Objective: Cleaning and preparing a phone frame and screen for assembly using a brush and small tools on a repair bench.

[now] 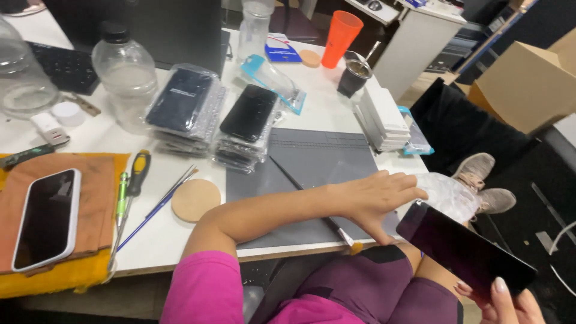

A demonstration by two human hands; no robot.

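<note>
A: Start nearest to you; what is your right hand (507, 306) doing?

B: It sits at the bottom right corner, below the table edge; your fingers (501, 287) are curled around the lower end of a dark phone (465, 249), gripping it; the phone slants up and left over your lap, screen up.

A: And your left hand (375, 198)?

B: Your arm crosses your body from the pink sleeve (201, 288); the hand lies at the right edge of the grey work mat (312, 162), fingers spread and stretched flat, holding nothing; the fingertips (417, 193) touch a crumpled clear plastic wrap (447, 195) at the table's edge; a thin paintbrush (312, 201) runs under your wrist.

A: Further left on the table (174, 234)?

B: A round cork coaster (196, 200), a blue brush (157, 207) and two screwdrivers (131, 189) lie just beside one another; a white-cased phone (47, 219) rests on an orange cloth (90, 192).

A: Behind the mat?

B: Two stacks of bagged phone cases (213, 117) stand side by side; a stack of white boxes (384, 120) is to the right; clear plastic jars (123, 75) to the left.

A: Farthest?

B: A dark cup (354, 77), an orange tumbler (341, 37) and a keyboard (63, 66).
</note>
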